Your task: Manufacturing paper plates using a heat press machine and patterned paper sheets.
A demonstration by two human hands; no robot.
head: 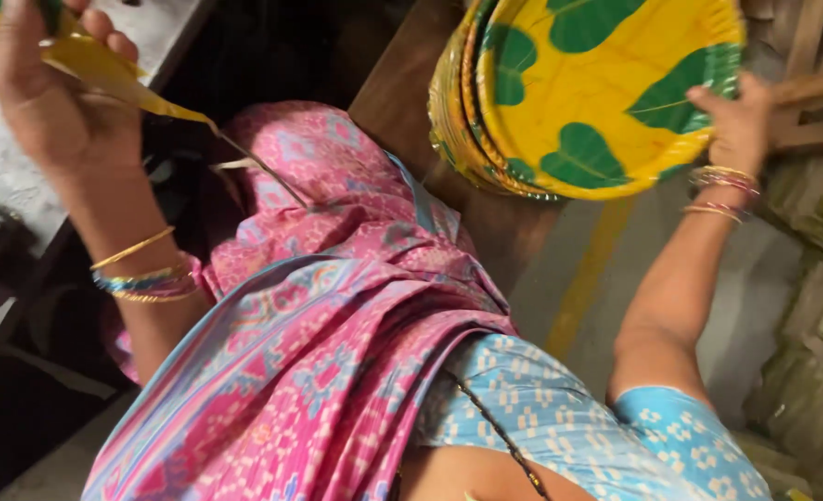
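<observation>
My left hand point(45, 93) is raised at the top left, closed on a thin yellow sheet point(119, 79) whose pointed edge slants down to the right. My right hand point(738, 121) reaches to the top right and grips the rim of a stack of yellow paper plates with green leaf prints point(588, 88). The stack is tilted on edge, its top plate facing me, above a brown wooden surface point(398, 93). Both wrists wear bangles. My pink patterned drape point(337, 325) and blue sleeve fill the lower middle.
A pale worktop point(3, 167) runs along the left edge with a dark gap beneath it. Wooden slats point(815, 83) sit behind the plates. Bundles wrapped in clear plastic point(815, 371) are piled at the right. A grey floor with a yellow stripe point(588, 269) lies between.
</observation>
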